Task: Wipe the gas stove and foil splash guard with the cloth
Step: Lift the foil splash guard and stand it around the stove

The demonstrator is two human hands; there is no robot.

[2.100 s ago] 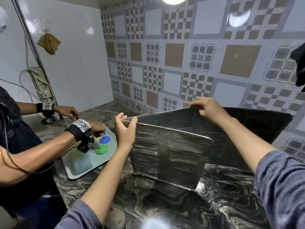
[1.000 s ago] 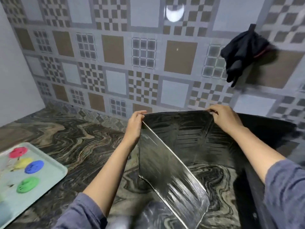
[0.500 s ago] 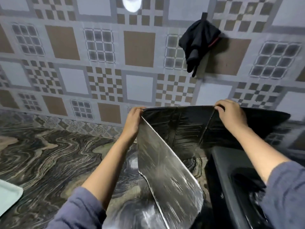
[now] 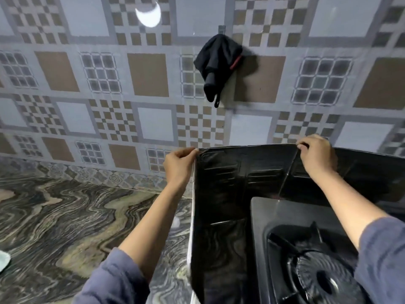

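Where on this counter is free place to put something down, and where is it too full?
Free: the marble counter between the tiled wall, the tray corner and the foil splash guard. Crowded: inside the guard, the gas stove fills it. Left hand and right hand grip the guard's top edge.

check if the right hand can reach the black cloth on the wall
Probably, once freed: the right hand grips the foil splash guard, and only bare wall separates it from the black cloth.

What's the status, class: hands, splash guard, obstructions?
Left hand and right hand pinch top edge of dark folding foil splash guard. Guard upright, left of and behind black gas stove. Black cloth hangs on tiled wall, unheld.
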